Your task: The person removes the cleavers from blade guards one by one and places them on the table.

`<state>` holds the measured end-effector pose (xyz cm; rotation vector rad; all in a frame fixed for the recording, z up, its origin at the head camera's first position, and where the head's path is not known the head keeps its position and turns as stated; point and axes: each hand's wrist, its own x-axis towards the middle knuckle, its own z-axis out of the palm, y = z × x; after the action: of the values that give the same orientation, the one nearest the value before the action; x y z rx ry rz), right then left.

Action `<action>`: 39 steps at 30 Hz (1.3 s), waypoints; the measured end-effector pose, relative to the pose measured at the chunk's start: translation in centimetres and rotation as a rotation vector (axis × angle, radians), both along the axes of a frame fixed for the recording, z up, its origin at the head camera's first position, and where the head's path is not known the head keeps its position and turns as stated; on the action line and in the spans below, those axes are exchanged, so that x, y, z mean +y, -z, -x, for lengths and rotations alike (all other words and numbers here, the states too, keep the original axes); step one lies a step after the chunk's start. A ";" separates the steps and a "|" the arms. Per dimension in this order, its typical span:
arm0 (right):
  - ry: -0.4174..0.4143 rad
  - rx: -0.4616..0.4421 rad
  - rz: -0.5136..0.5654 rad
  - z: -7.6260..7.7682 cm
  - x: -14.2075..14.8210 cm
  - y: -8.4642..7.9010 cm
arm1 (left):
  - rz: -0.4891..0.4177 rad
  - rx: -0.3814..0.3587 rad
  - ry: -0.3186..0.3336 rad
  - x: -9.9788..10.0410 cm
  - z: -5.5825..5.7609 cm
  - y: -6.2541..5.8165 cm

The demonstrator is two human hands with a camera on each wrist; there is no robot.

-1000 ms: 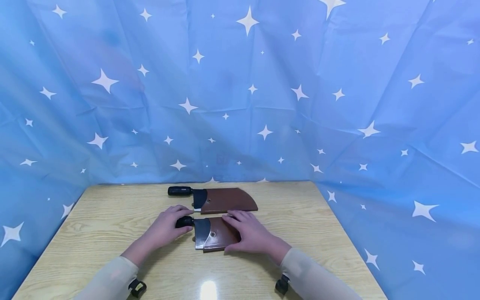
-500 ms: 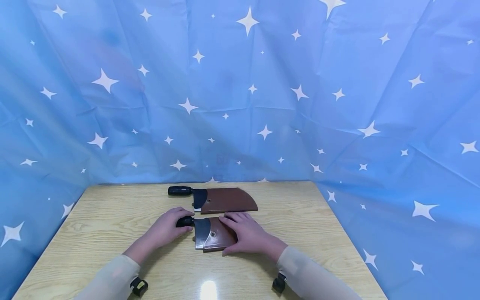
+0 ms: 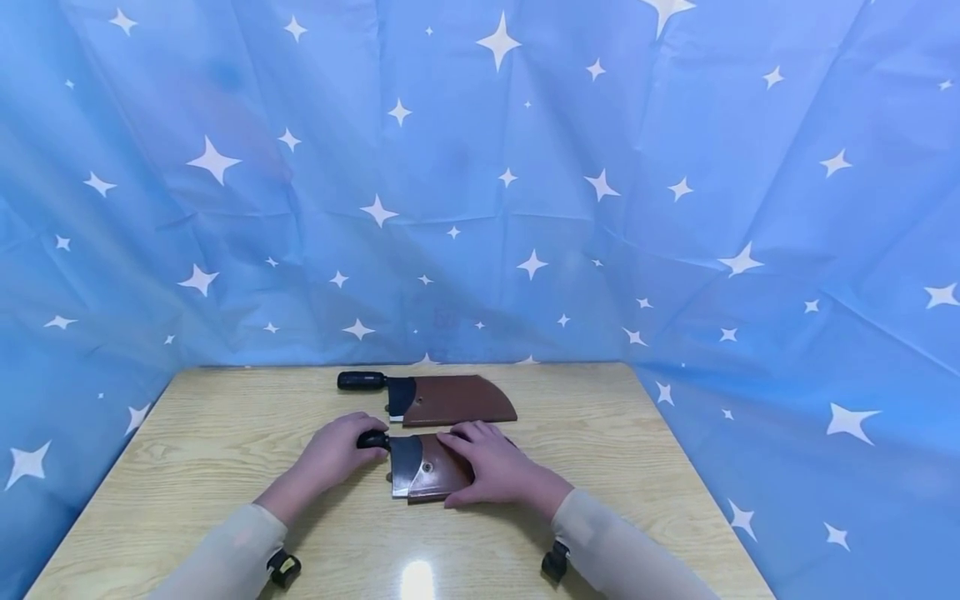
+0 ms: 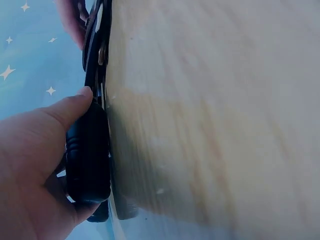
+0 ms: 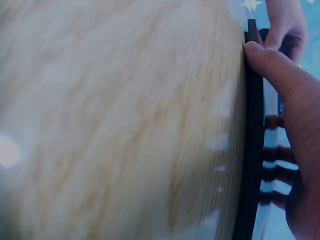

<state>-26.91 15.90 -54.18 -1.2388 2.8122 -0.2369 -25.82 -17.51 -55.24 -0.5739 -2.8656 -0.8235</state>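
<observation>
The nearer cleaver (image 3: 373,439) lies flat on the table, its black handle pointing left and its blade inside a brown leather sheath (image 3: 433,482) with a black end band and a snap. My left hand (image 3: 332,457) holds the handle, the thumb along its near side in the left wrist view. Over the sheath's right part, my right hand (image 3: 495,465) spans from edge to edge, with its thumb (image 5: 277,67) on the near edge. That hand hides the sheath's right end. Just behind lies a second sheathed cleaver (image 3: 362,381), untouched, its handle also to the left.
Both cleavers rest on a light wood-grain table (image 3: 600,433). A blue curtain (image 3: 450,167) with white stars stands behind the table and along its sides. Black wrist cameras hang at both sleeves.
The right hand has shifted slightly left on the sheath over the last second. The left hand keeps its place at the handle, and both cleavers lie as before.
</observation>
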 end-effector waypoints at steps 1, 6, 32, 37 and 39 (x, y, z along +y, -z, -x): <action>0.001 -0.004 -0.004 0.0 0.0 -0.1 | 0.002 -0.001 -0.002 0.0 0.1 0.0; -0.013 0.005 0.004 0.0 0.3 -0.2 | -0.001 -0.012 0.008 0.1 0.3 0.2; -0.063 0.123 0.044 -0.5 0.6 -2.8 | -0.162 0.098 0.116 -0.8 0.9 -1.8; -0.040 0.132 0.000 -0.6 0.4 -2.9 | -0.131 0.109 0.104 -0.7 1.2 -2.0; -0.038 0.143 -0.003 -0.6 0.4 -3.0 | -0.105 0.125 0.099 -0.6 1.3 -2.1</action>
<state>-26.32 16.29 -51.14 -1.3586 2.9027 -0.1477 -27.09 -18.15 -53.17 -0.7318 -2.6822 -0.9111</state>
